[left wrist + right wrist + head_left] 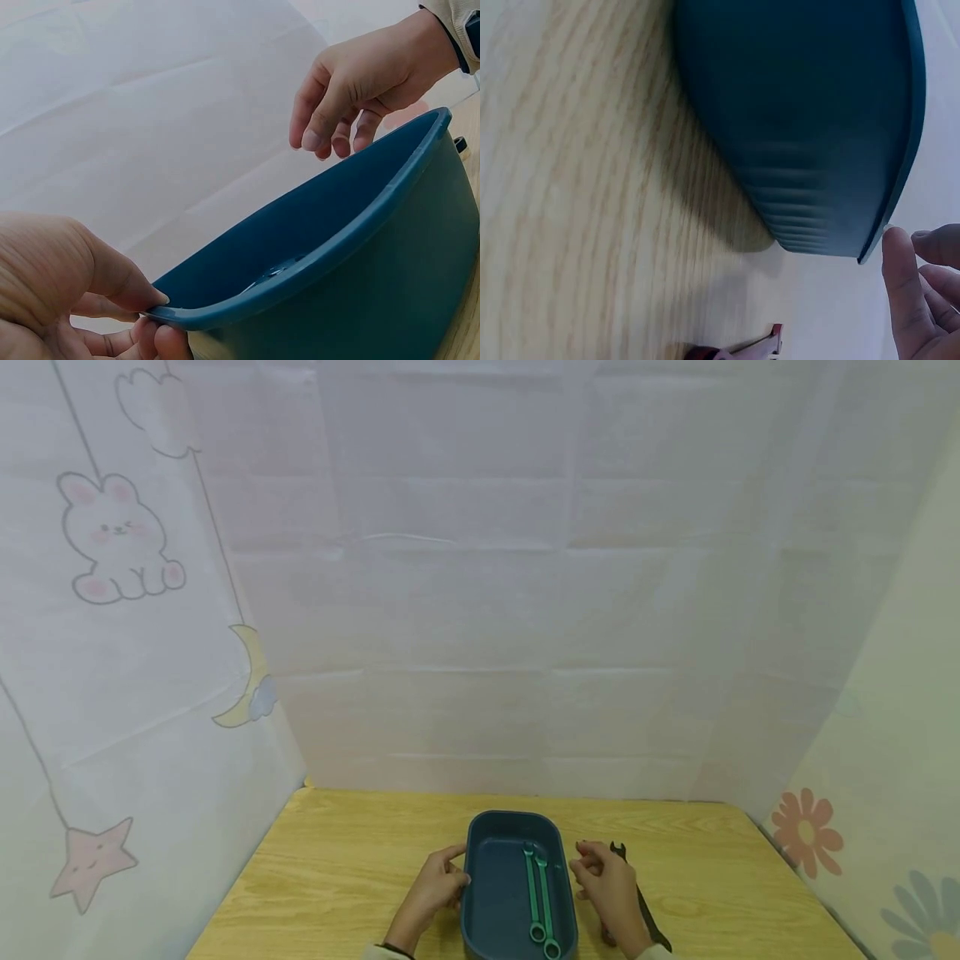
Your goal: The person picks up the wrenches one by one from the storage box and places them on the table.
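Note:
A dark blue-green plastic bin (480,902) stands on the table between both hands. My left hand (433,887) pinches its left rim between thumb and fingers, as the left wrist view also shows. Two green wrenches (546,902) lie side by side along the bin's right half. Just outside the right rim is my right hand (611,889), fingers loosely bent and nothing held in them. Beneath and beside it lie a black wrench (652,922) and a red tool (754,350), mostly hidden by the hand in the head view.
The wooden table (360,835) runs back to a pale sheet wall (465,610). Printed sheets (127,693) close off the left and right sides.

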Demonstrator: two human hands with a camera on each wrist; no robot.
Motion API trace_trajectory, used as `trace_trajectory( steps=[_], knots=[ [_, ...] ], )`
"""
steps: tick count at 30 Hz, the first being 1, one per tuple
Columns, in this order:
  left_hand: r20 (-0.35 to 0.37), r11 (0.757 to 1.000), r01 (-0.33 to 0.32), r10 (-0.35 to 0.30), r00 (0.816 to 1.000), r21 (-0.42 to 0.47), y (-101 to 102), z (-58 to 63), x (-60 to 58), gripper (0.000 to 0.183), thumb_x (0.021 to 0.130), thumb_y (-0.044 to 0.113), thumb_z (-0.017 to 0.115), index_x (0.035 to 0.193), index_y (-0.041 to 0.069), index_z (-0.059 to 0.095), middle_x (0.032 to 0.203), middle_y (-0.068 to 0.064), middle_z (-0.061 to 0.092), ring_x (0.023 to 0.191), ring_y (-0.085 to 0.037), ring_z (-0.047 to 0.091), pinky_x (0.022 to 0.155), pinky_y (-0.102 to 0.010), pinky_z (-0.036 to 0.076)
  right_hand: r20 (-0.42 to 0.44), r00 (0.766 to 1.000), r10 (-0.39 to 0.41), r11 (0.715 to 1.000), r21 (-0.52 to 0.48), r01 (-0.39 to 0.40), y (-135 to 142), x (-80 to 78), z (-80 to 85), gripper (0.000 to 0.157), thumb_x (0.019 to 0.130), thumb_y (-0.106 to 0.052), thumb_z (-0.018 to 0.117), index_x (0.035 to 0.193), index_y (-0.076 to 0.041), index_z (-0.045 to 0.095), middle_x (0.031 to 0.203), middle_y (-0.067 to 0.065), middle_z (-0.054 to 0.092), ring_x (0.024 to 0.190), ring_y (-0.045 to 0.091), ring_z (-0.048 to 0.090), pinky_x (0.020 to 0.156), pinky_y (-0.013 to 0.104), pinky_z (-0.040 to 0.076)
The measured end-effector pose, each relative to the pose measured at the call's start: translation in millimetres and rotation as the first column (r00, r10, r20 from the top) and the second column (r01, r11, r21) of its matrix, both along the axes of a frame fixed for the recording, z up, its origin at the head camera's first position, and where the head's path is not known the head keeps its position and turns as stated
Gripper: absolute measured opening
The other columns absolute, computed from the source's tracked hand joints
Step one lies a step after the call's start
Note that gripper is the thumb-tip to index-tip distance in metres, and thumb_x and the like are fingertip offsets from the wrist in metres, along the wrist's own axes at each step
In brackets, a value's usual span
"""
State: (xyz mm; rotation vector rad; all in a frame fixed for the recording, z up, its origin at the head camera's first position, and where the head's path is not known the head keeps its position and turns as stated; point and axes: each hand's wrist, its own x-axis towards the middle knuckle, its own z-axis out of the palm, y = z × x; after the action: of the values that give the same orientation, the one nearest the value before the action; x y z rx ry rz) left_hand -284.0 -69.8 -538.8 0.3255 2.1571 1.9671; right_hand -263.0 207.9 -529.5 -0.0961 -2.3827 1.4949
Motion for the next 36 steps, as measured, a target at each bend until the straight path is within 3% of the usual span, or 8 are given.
trace_trajectory(
  steps=[7, 21, 26, 31, 36],
  knots=[
    [-0.003, 1.000, -0.009, 0.009, 1.000, 0.002, -1, -3.3, 1.6, 0.054, 0.080, -0.001, 0.051, 0.133, 0.000, 0.040, 0.065, -0.015, 0.059, 0.043, -0.010, 0.048, 0.042, -0.026, 0.044, 0.023, 1.000, 0.010, 1.000, 0.014, -0.010, -3, 3.0, -4.2, 0.024, 0.079, -0.009, 0.067, 0.103, -0.006, 0.063, 0.077, 0.003, 0.062, 0.063, 0.014, 0.060, 0.047, 0.025, 0.049],
    [0.003, 1.000, -0.011, 0.011, 1.000, -0.001, 0, -2.9, 4.7, 0.056, 0.079, -0.002, 0.051, 0.134, -0.001, 0.039, 0.063, -0.013, 0.058, 0.043, -0.010, 0.048, 0.042, -0.025, 0.044, 0.045, 0.999, 0.022, 0.997, 0.074, -0.026, -11, 8.1, -10.2, 0.025, 0.080, -0.009, 0.065, 0.103, 0.000, 0.063, 0.073, 0.002, 0.062, 0.059, 0.013, 0.059, 0.043, 0.024, 0.047],
    [0.012, 1.000, -0.013, 0.013, 1.000, -0.008, 1, -0.7, 4.9, 0.056, 0.079, -0.001, 0.051, 0.134, 0.000, 0.039, 0.060, -0.009, 0.055, 0.042, -0.011, 0.046, 0.041, -0.026, 0.043, 0.071, 0.995, 0.063, 0.991, 0.110, -0.071, -11, 9.9, -10.9, 0.029, 0.080, -0.012, 0.066, 0.105, 0.001, 0.062, 0.069, 0.002, 0.062, 0.051, 0.013, 0.056, 0.041, 0.026, 0.045],
    [0.012, 1.000, -0.011, 0.011, 1.000, 0.000, 2, 3.0, 2.8, 0.059, 0.078, -0.001, 0.051, 0.135, 0.001, 0.037, 0.061, -0.006, 0.051, 0.042, -0.011, 0.045, 0.040, -0.025, 0.040, 0.116, 0.988, 0.103, 0.993, 0.050, -0.110, -9, 7.0, -11.5, 0.034, 0.081, -0.012, 0.065, 0.112, 0.000, 0.059, 0.061, 0.004, 0.060, 0.037, 0.015, 0.051, 0.037, 0.029, 0.043],
    [0.012, 1.000, -0.014, 0.014, 1.000, 0.007, 1, 2.9, 1.3, 0.060, 0.078, -0.002, 0.051, 0.135, -0.001, 0.035, 0.064, -0.008, 0.052, 0.044, -0.011, 0.046, 0.040, -0.024, 0.041, 0.157, 0.974, 0.164, 0.986, -0.068, -0.155, -7, 5.4, -11.4, 0.037, 0.082, -0.013, 0.063, 0.116, 0.002, 0.056, 0.062, 0.006, 0.060, 0.039, 0.014, 0.050, 0.038, 0.029, 0.043]
  ],
)
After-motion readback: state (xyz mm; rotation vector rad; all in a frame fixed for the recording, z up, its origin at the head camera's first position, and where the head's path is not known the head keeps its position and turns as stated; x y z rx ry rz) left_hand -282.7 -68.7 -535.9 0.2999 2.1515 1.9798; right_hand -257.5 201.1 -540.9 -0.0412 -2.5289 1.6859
